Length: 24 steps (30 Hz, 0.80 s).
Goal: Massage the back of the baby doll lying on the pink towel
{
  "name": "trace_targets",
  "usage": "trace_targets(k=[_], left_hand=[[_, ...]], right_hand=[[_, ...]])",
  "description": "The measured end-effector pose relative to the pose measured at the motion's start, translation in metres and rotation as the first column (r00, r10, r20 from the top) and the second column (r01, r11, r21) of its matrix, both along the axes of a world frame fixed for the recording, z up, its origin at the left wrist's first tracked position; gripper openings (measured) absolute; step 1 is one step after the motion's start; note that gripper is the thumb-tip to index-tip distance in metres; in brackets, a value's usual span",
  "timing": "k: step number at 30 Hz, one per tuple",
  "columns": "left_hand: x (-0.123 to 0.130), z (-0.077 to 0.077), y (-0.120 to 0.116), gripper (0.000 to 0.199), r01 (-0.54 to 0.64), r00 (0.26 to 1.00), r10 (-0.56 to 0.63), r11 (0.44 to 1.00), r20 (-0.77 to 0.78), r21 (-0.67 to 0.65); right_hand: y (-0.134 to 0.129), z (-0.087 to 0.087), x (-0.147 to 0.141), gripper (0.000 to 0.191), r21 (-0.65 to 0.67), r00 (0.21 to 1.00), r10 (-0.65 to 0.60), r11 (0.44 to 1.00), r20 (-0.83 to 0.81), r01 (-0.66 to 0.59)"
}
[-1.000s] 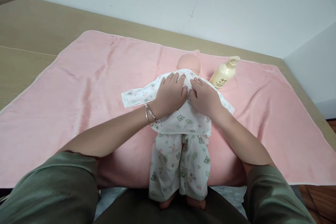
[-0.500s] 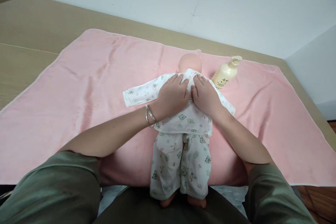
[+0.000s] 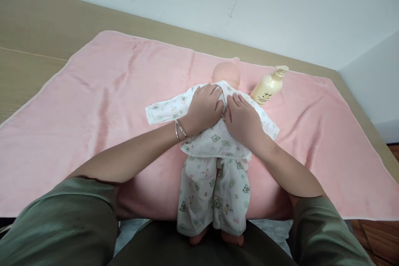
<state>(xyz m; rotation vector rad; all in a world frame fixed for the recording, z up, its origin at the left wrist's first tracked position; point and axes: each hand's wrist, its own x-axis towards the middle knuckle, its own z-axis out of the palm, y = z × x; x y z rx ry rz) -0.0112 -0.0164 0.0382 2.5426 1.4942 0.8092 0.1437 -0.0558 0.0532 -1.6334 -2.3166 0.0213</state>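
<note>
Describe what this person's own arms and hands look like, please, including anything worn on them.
Both arms have loose, dark green sleeves that end around the elbows. The left hand has a shiny silver bracelet at its wrist, with slim bands that split apart. The right hand has a bare wrist. Neither wears a glove.

Shirt (image 3: 222, 143): upper part partly covered by left hand (image 3: 204, 110) and right hand (image 3: 245, 120). Doll (image 3: 226, 74): face hidden. Bottle (image 3: 267, 87): small lettering illegible. Blanket (image 3: 77, 104), tabletop (image 3: 46, 20): cropped, left. Green sleeves (image 3: 68, 216): cropped, near.
</note>
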Motion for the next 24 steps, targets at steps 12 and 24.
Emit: trace_targets(k=[12, 24], left_hand=[[0.003, -0.012, -0.003, 0.046, -0.027, 0.996, 0.025, 1.0, 0.083, 0.016], [0.004, -0.015, -0.002, 0.049, -0.037, 0.996, 0.035, 0.999, 0.088, 0.022]], right_hand=[[0.022, 0.003, 0.011, 0.057, -0.104, 0.998, 0.037, 0.994, -0.05, -0.042], [0.028, -0.012, 0.011, 0.063, -0.101, 0.996, 0.039, 0.994, -0.077, -0.047]])
